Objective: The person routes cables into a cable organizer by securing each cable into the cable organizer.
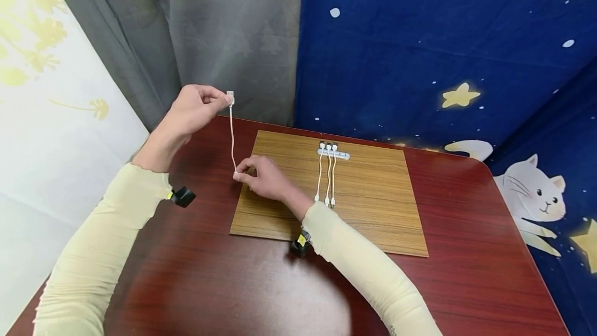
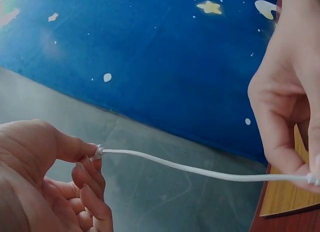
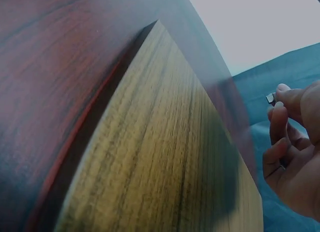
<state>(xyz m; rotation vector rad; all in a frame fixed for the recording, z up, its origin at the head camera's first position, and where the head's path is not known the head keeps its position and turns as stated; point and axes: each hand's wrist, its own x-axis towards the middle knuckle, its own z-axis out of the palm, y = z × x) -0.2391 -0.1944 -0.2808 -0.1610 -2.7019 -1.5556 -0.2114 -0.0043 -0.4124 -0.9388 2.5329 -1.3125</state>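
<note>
A short white USB cable (image 1: 232,139) hangs between my two hands, slightly curved. My left hand (image 1: 198,109) pinches its USB plug (image 1: 230,94), raised above the table's back left. Lower down, my right hand (image 1: 265,176) pinches the cable's other end over the board's left edge. In the left wrist view, the white cord (image 2: 185,168) runs from the thumb and fingers of the left hand (image 2: 65,177) to the right hand (image 2: 290,97). A small metal connector tip (image 3: 270,98) sticks out of the right hand's fingertips (image 3: 280,110) in the right wrist view.
A wood-grain board (image 1: 373,211) lies on the dark red table (image 1: 205,274). Near its back edge, a white cable holder (image 1: 342,155) carries three white cables (image 1: 328,175) side by side. Grey and blue curtains (image 1: 396,56) hang behind the table.
</note>
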